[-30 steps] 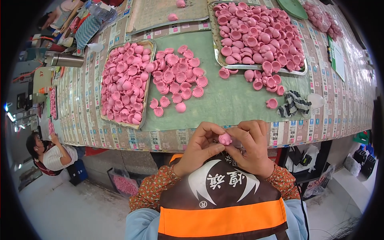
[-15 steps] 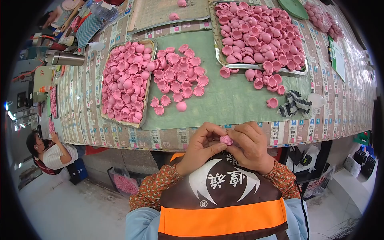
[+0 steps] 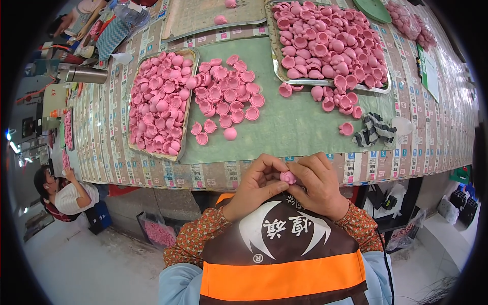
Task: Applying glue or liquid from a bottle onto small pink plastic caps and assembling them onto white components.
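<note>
Close to the table's front edge, my left hand (image 3: 255,187) and my right hand (image 3: 321,187) meet around a small pink molded piece (image 3: 288,177). Fingertips of both hands pinch it, and they cover much of its surface. Beyond my hands, loose pink hollow cup-shaped pieces (image 3: 237,117) lie on a green mat (image 3: 277,129). A smaller group of the same pieces (image 3: 328,104) sits farther right. A single rounded pink piece (image 3: 230,133) lies nearest my left hand on the mat.
A metal tray (image 3: 194,55) heaped with pink pieces stands left; another full tray (image 3: 382,91) is far right. A third tray (image 3: 188,20) holds two pink pieces at the back. A striped cloth (image 3: 375,131) lies right. Another person (image 3: 73,195) sits far left.
My fingers have shifted slightly around the pink piece, the right hand's fingers bending a little differently. Both hands stay in the same place, and the trays and loose pieces look unchanged.
</note>
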Tool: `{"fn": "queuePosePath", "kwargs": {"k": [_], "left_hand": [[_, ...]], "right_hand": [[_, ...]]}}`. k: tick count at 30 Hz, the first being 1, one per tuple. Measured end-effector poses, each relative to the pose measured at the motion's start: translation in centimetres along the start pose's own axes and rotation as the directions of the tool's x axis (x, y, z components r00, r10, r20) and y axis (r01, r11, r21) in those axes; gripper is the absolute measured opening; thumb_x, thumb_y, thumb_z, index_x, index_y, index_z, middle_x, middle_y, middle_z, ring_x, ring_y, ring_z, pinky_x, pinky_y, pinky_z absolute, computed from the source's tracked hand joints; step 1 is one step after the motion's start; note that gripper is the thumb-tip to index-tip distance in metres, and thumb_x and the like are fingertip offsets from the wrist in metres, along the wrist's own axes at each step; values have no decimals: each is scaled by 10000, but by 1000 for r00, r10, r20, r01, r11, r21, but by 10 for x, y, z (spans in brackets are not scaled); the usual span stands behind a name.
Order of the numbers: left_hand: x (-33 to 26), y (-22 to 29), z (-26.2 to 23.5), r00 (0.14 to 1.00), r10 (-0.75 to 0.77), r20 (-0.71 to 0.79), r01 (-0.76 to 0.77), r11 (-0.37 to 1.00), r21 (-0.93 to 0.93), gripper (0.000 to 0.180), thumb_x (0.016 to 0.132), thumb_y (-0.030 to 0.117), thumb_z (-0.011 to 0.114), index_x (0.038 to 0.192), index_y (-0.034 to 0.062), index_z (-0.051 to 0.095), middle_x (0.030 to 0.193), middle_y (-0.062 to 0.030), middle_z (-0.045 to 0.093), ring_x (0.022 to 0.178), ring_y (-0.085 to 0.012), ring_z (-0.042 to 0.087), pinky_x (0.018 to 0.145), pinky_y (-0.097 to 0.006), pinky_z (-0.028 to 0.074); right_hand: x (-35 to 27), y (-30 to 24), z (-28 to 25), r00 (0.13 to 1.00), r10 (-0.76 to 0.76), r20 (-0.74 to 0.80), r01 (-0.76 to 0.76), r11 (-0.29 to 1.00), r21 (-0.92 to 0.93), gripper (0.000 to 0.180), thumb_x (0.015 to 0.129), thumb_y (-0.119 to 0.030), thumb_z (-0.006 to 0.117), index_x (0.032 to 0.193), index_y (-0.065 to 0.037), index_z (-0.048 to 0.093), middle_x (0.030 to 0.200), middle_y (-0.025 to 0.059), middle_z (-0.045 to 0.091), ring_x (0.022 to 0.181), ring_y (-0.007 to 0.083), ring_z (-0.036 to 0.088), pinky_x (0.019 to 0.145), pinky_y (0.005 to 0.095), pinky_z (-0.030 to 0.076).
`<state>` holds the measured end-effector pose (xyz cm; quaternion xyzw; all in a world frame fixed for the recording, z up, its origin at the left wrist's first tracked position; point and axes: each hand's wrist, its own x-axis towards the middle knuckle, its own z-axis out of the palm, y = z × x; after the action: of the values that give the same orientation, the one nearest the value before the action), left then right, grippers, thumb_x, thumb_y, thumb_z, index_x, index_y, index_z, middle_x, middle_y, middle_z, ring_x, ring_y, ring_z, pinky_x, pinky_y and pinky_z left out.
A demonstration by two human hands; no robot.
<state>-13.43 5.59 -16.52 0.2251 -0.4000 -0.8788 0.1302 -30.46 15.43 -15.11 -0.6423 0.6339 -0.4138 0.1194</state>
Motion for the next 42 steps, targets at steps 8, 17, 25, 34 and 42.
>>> {"fn": "queuePosePath", "kwargs": {"k": [8,17,25,34,42], "left_hand": [[0,-6,-5,1000,-29,-10,29,999,34,313,894,-28,673,1122,60,479,1054,-39,599,997,-98,600,910,-259,486],[-1,-11,-7,999,35,-33,-35,999,15,340,882,-40,683,1118,73,465,1030,-31,599,960,-82,609,872,-229,507],[-1,-10,-8,999,-8,-50,6,999,-46,360,854,-45,713,1074,78,456,1006,-18,562,974,-98,614,875,-257,509],[-1,-11,-9,998,-4,-57,2,1000,-30,358,854,-42,716,1067,78,455,1002,-19,565,972,-102,621,875,-257,512],[-1,-12,-11,999,-2,-52,1,999,-35,358,854,-42,716,1066,79,454,1003,-20,571,970,-101,622,872,-256,512]], "right_hand": [[0,-1,1,997,-72,-17,71,996,-52,353,595,-32,730,937,16,658,799,81,545,676,243,539,569,336,461],[-3,0,7,991,-121,-51,116,989,-93,287,589,-27,709,870,-6,654,767,59,529,646,218,525,528,327,442],[-3,-1,8,990,-127,-64,121,988,-94,281,586,-24,706,864,-7,662,763,55,537,633,209,520,525,321,440],[-5,0,10,990,-127,-65,121,988,-100,318,577,-48,720,886,5,671,776,64,560,628,220,516,527,329,428],[-5,1,11,989,-130,-67,124,988,-94,372,564,-64,726,922,27,677,787,78,578,622,230,511,533,340,415]]}}
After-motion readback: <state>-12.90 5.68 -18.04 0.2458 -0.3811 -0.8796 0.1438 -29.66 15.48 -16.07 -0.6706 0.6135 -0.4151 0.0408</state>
